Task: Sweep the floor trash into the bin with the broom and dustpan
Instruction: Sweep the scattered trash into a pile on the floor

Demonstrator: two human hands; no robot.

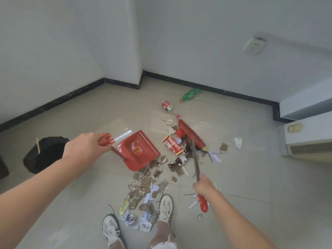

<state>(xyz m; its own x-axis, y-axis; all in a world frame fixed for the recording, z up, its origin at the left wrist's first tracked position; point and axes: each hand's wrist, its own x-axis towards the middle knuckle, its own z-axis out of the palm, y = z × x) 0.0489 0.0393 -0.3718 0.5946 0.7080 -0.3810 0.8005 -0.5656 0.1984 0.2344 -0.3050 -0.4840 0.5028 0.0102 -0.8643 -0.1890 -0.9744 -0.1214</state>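
Nothing reads clearly: handwritten marks on a crumpled paper (145, 226) and print on a red wrapper (172, 145) stay illegible.

Plain white painted walls (188, 33) are seen meeting at a stepped corner, where a narrow section juts forward. A black skirting band (224, 90) is run along the foot of the walls, following each step of that corner. The floor (251, 177) is laid with large, glossy pale beige tiles, and soft daylight is reflected on them near the corner. To the right of the corner, a white wall socket (254, 46) is mounted well above the skirting. Further right, a white floor-standing unit with a grille (309, 141) is set beside the wall.
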